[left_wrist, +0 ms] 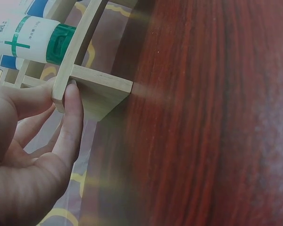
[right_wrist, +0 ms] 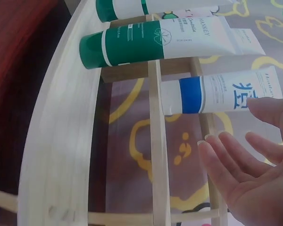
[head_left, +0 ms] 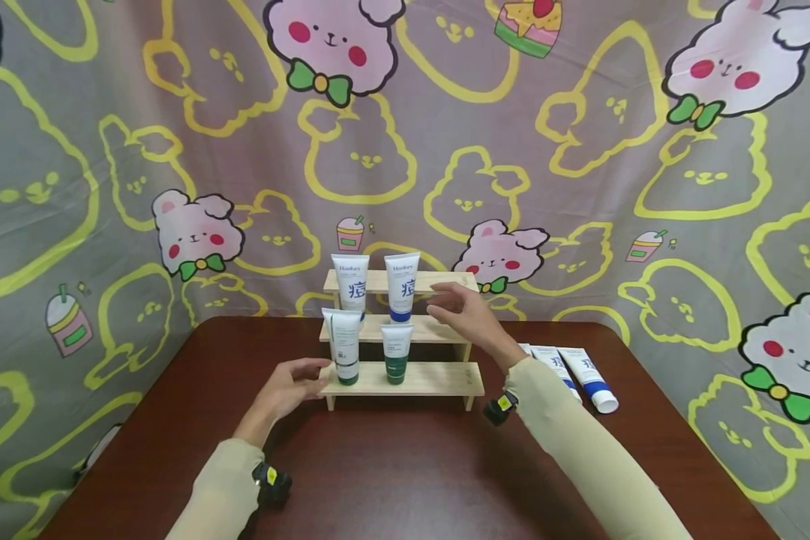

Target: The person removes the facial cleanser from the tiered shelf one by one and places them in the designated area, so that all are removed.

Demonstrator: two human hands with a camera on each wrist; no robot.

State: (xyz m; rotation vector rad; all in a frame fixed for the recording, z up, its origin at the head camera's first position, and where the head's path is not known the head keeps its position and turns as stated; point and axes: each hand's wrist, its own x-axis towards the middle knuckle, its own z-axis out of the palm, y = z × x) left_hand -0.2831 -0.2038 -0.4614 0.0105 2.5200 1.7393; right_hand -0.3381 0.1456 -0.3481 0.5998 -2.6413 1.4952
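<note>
A three-tier wooden display rack [head_left: 439, 379] stands on the table. My left hand [head_left: 290, 386] pinches the left end of its lowest board, thumb and fingers on opposite faces in the left wrist view. On the lowest tier stand a white tube with a green cap [head_left: 343, 349] and a shorter white-and-green tube [head_left: 396, 356]. Two white-and-blue tubes, a left one [head_left: 353, 281] and a right one [head_left: 403, 289], stand upright on the middle tier. My right hand [head_left: 469, 311], fingers loosely bent and holding nothing, hovers just right of the right blue-capped tube [right_wrist: 217, 94].
Several more white-and-blue tubes [head_left: 583, 375] lie on the dark red-brown table [head_left: 405, 465] at the right, partly behind my right forearm. A patterned cloth [head_left: 378, 150] hangs behind the table and at its sides.
</note>
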